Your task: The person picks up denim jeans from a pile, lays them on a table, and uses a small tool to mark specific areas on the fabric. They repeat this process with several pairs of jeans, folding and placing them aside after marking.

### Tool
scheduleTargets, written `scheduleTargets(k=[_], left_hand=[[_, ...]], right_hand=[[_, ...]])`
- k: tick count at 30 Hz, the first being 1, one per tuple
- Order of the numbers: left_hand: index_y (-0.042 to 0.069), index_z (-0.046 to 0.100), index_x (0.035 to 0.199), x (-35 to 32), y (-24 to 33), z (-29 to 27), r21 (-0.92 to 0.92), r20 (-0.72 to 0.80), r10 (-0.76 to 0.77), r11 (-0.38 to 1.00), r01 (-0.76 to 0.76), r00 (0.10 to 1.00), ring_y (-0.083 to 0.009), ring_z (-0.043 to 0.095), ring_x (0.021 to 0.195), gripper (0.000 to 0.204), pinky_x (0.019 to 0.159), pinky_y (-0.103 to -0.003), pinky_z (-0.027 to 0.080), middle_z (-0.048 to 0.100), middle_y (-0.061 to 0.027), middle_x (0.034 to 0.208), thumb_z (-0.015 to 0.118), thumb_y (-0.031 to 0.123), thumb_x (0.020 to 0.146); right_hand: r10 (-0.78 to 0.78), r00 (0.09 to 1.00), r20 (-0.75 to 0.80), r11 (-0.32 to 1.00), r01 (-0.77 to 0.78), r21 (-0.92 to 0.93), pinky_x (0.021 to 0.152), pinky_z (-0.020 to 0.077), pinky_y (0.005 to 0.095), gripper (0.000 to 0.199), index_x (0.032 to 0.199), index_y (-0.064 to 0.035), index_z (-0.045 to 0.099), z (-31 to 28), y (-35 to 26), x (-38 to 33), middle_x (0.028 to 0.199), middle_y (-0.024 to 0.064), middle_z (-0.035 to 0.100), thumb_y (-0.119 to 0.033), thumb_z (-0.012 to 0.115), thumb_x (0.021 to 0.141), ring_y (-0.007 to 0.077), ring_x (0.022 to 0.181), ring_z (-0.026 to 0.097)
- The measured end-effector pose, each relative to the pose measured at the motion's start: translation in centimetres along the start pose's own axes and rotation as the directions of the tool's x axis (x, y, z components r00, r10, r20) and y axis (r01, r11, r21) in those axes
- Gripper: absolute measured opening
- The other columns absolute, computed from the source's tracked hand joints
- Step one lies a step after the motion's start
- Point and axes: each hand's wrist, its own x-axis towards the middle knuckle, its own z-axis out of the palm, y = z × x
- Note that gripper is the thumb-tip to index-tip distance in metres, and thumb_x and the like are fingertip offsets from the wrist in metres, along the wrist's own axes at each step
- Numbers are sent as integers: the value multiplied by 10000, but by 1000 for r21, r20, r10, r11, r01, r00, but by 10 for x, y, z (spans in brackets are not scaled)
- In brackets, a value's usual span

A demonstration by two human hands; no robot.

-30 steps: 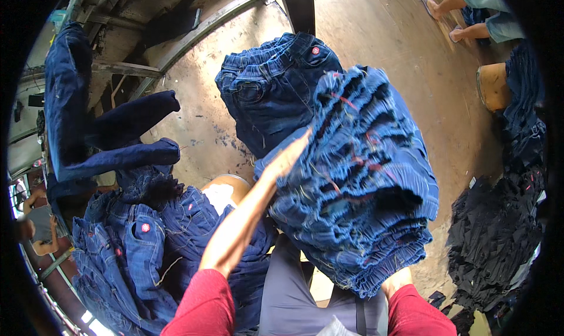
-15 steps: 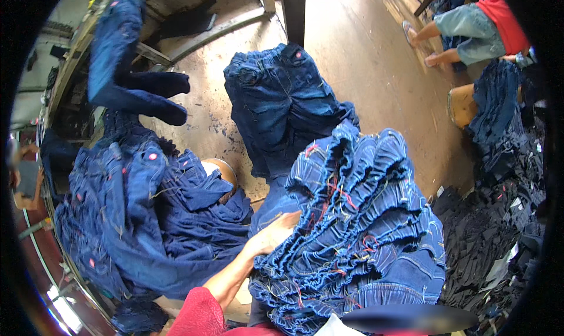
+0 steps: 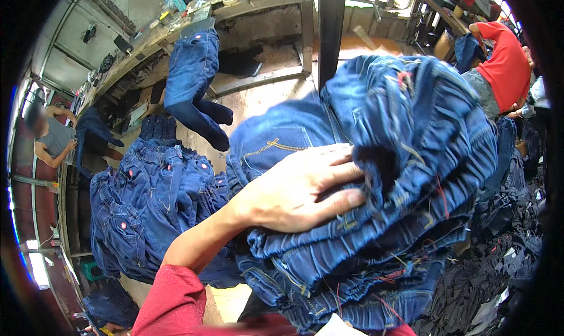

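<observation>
A thick pile of blue denim trousers with gathered elastic waistbands and loose red and yellow threads fills the middle and right, close in front of me. My left hand reaches in from the lower left and grips the pile's left side. Its thumb and fingers close around a waistband fold, their tips partly tucked against the cloth. Beneath and beyond this hand spreads a back pocket with yellow stitching. My right hand is not visible.
Left of my arm lies a heap of denim trousers with red-and-white tags. One pair hangs from the workbench. A dark post stands ahead. Two people, in grey and red, are nearby. Dark cloth lies at right.
The view has tilted up, bringing the workbench and people further into sight. The pile has risen closer, covering the trousers laid out ahead, and my left hand has moved up with it.
</observation>
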Motion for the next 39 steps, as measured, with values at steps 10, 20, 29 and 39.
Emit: scheduleTargets(k=[10,20,29,39], left_hand=[[298,583,1541,15,-312,184,346,81,-246,916,204,966,-509,105,1636,742,1227,-815,85,231,-252,1756,784,550,873],[473,336,1678,65,-541,294,687,19,-562,608,397,827,-590,-38,1617,1294,1245,-804,5,101,-184,1813,893,783,552],[112,268,1704,-54,-353,338,435,-31,-493,777,456,870,-447,93,1660,1093,1296,-703,66,173,-252,1774,824,543,867],[79,322,1665,-402,-43,424,123,-641,-677,374,919,362,-433,128,1655,934,1302,-660,117,157,-249,1784,806,388,930]], right_hand=[[658,737,-156,662,-665,-346,1042,557,518,546,1227,-50,788,-39,253,-158,1201,185,794,-521,662,983,391,1183,728],[784,604,-142,580,-795,-177,603,576,356,305,1230,-69,750,-84,202,-335,968,59,818,-319,654,1084,151,769,721],[392,916,90,920,-387,-63,617,561,342,346,1106,-69,701,-65,205,-219,899,68,765,-407,631,1108,169,728,699],[-251,956,153,933,281,-224,561,539,330,388,1155,-33,742,-102,170,-2,777,52,715,-404,676,1063,163,622,659]])
